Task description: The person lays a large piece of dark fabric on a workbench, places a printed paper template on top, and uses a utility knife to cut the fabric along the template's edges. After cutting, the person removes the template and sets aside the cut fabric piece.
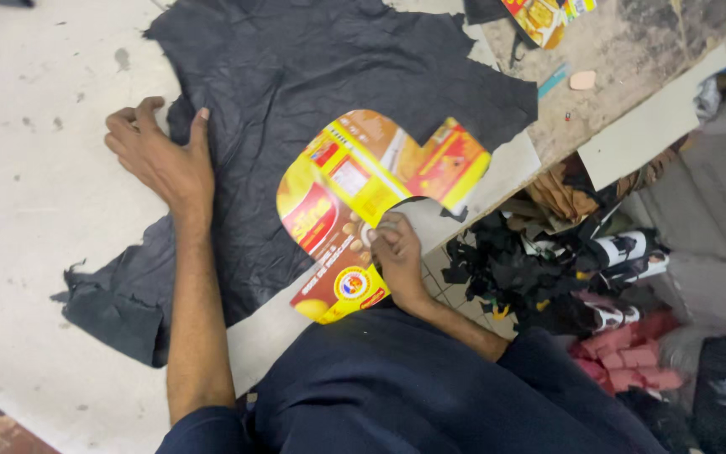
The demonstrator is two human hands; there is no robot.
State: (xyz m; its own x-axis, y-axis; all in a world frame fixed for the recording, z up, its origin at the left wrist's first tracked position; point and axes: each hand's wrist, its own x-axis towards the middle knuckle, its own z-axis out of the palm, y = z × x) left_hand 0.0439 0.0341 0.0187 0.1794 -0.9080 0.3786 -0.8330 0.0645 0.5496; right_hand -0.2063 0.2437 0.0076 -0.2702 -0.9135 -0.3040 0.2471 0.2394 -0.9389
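Observation:
A large sheet of wrinkled black leather [321, 76] lies spread over a pale worktable [35, 202]. My left hand [161, 155] rests flat on the sheet's left edge, fingers apart, pressing it down. My right hand [397, 252] pinches the inner curve of a yellow, red and brown printed cardboard pattern piece [363, 197] cut in a curved shape. The cardboard lies on the leather near the table's front edge.
A second printed cardboard piece [539, 17], a teal marker [553, 80] and a small pale chalk lump [582, 80] lie at the table's far right. Below the table edge sits a heap of black, pink and white offcuts [565, 277].

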